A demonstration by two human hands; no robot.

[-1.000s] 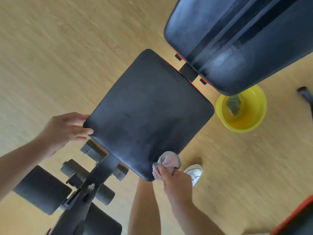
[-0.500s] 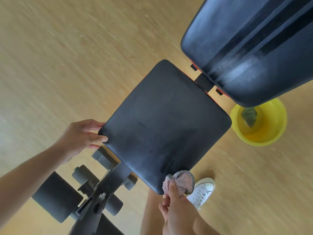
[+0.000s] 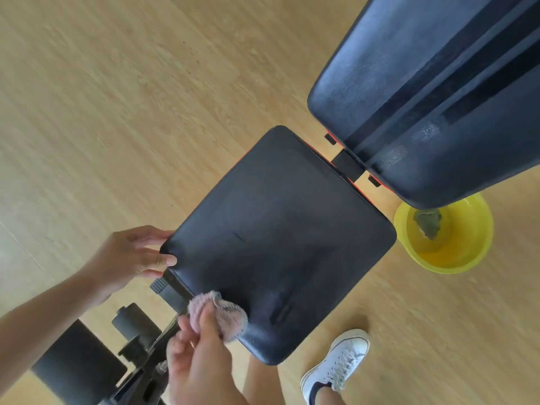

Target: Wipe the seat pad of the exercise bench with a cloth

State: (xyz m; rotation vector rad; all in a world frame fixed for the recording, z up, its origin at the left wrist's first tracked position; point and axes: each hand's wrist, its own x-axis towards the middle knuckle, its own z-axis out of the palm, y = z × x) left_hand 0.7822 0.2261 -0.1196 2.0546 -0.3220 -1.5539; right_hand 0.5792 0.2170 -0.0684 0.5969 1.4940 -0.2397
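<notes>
cloth (image 3: 217, 315) — now on seat pad (image 3: 280, 244)

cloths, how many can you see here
2: a pink cloth in the right hand at the near edge of the seat pad, and a greenish cloth in the yellow basin. Others may be hidden.

A yellow basin (image 3: 467, 258) sits on the wooden floor (image 3: 117, 97), a white sneaker (image 3: 339, 362) nearby.
</notes>
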